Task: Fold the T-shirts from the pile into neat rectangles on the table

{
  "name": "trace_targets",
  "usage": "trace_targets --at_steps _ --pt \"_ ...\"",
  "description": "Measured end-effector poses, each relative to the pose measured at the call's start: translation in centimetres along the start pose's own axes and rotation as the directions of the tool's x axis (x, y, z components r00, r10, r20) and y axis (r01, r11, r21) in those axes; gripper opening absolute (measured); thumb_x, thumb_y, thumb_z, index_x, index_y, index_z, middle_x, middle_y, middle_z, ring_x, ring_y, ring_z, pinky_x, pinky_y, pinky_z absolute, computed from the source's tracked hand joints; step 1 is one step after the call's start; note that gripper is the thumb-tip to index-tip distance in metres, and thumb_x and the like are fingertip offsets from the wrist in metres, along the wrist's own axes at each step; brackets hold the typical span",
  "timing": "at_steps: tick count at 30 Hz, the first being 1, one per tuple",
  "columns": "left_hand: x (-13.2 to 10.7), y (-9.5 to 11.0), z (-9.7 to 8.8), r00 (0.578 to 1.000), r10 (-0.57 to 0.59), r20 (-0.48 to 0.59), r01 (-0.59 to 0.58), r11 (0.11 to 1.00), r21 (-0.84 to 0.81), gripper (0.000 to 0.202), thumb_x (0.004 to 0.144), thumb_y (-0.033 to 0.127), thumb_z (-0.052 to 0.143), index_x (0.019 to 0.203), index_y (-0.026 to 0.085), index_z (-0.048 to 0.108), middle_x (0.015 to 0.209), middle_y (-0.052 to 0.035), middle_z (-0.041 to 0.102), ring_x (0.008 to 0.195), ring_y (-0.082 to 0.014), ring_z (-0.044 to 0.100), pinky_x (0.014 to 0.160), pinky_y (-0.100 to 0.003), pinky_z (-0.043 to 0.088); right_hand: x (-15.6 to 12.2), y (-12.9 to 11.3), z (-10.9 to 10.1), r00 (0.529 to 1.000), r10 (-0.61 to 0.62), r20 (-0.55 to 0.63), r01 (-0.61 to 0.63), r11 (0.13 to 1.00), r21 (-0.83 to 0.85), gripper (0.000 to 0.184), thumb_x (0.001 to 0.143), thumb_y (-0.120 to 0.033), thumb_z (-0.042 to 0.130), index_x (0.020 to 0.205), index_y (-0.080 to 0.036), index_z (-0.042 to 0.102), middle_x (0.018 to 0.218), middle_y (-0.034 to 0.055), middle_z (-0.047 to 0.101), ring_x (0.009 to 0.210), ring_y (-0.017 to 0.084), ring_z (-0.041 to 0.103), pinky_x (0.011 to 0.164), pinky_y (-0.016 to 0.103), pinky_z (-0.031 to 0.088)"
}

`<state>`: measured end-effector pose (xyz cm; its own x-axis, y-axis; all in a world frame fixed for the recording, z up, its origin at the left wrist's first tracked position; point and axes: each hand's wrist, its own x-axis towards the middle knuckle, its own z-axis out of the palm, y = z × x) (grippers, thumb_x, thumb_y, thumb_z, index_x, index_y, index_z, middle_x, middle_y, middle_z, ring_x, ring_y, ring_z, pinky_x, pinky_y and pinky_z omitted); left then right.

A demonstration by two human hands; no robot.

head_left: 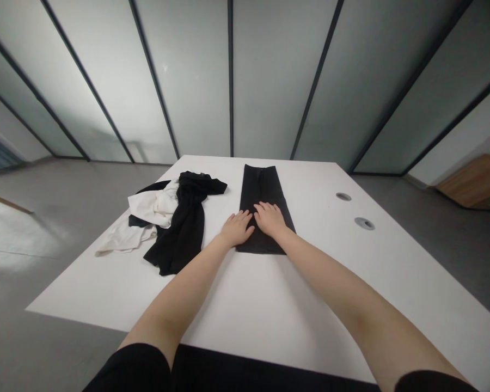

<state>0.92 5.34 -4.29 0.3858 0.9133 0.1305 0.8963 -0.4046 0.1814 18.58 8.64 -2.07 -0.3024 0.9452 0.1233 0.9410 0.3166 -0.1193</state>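
A pair of black trousers [263,188], folded into a long flat shape, lies on the white table with its waistband at the far end. My left hand [237,227] rests palm down at the left edge of the folded cloth, fingers stretched out. On the middle of the same garment my right hand [269,219] lies flat, its fingers spread. The two hands are close together, and neither grips the fabric. Part of the cloth is hidden beneath them.
To the left, a loose pile holds a black garment [188,223] and a white garment [155,204]. Two round grey inserts, a far one [343,196] and a nearer one [365,223], sit in the right side of the table [335,256]. Frosted glass panels [269,76] stand behind it.
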Motion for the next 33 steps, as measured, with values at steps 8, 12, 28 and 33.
trace_targets --at_steps 8,12,28,33 --pt "-0.2 0.3 -0.3 1.000 -0.009 0.019 0.009 1.000 -0.008 0.060 0.109 0.044 0.045 0.165 0.020 0.047 0.174 -0.0118 0.041 0.162 -0.0297 0.035 0.132 -0.050 0.028 -10.1 -1.9 -0.3 0.967 -0.043 0.253 0.042 0.999 0.009 0.074 0.110 -0.052 0.036 0.173 -0.012 0.032 0.180 0.0201 0.019 0.164 0.045 0.022 0.130 0.060 0.022" --pt "-0.3 0.6 -0.7 1.000 -0.020 0.012 0.020 1.000 0.007 0.058 0.110 0.041 0.043 0.164 0.019 0.048 0.174 -0.0124 0.041 0.162 -0.0302 0.036 0.131 -0.051 0.029 -14.1 -2.3 -0.4 0.964 -0.117 0.240 0.111 0.993 0.038 0.071 0.110 -0.048 0.040 0.171 -0.012 0.037 0.179 0.0194 0.024 0.165 0.040 0.023 0.131 0.056 0.022" --pt "-1.3 4.5 -0.2 0.996 0.061 0.059 -0.061 0.998 0.001 0.065 0.113 0.047 0.031 0.167 0.013 0.041 0.175 -0.0173 0.036 0.164 -0.0342 0.029 0.131 -0.051 0.027 -13.3 -0.8 -0.8 0.998 0.038 -0.041 -0.033 0.993 0.115 0.045 0.102 -0.007 0.045 0.136 -0.020 0.070 0.138 0.0128 0.068 0.121 0.027 0.062 0.099 0.037 0.047" --pt "-1.4 3.9 -1.5 0.973 0.081 0.216 -0.079 0.997 -0.017 0.077 0.111 0.056 0.031 0.172 0.009 0.029 0.180 -0.0204 0.019 0.167 -0.0379 0.016 0.132 -0.055 0.021 -13.2 -0.1 -0.9 0.997 -0.027 -0.066 0.036 0.987 0.154 0.035 0.103 -0.011 0.048 0.124 -0.019 0.075 0.134 0.0126 0.070 0.121 0.027 0.063 0.104 0.037 0.046"
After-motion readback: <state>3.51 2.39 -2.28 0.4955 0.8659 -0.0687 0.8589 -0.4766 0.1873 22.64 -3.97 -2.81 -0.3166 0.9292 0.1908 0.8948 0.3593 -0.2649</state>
